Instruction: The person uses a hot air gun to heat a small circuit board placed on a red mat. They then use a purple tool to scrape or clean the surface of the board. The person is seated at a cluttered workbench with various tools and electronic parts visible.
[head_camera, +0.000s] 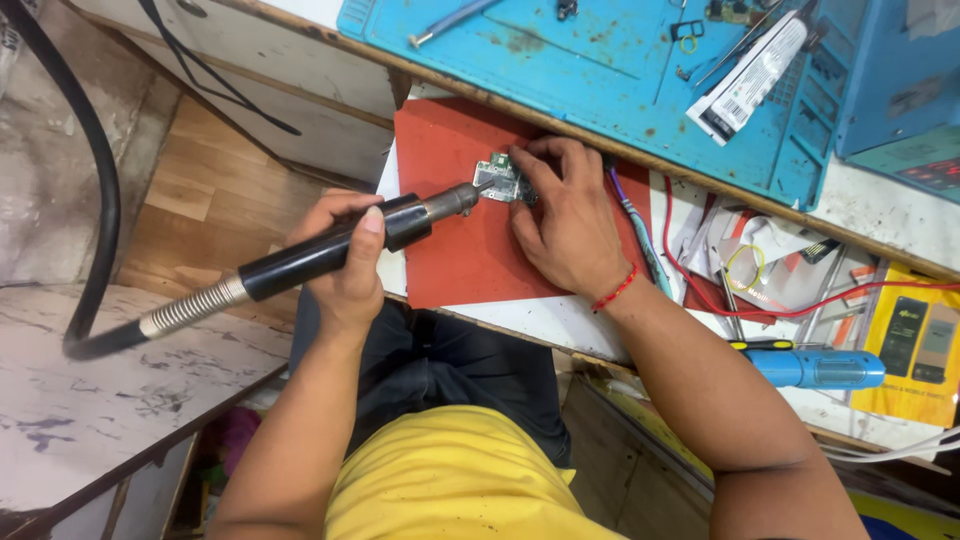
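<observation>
My left hand (345, 262) is closed around the black handle of a hot-air wand (330, 250). Its metal nozzle (462, 199) points right, almost touching a small green circuit board (503, 180). The board lies on a red mat (450, 255) at the desk edge. My right hand (565, 215) rests on the mat with its fingertips pinning the board's right side; a red thread band circles that wrist. Part of the board is hidden under the fingers.
A thick black hose (98, 200) loops left from the wand. Behind the red mat lies a blue work mat (600, 70) with a white tube (755, 75) and small tools. At right are a blue screwdriver (815, 368), a red wire (680, 250) and a yellow package (915, 345).
</observation>
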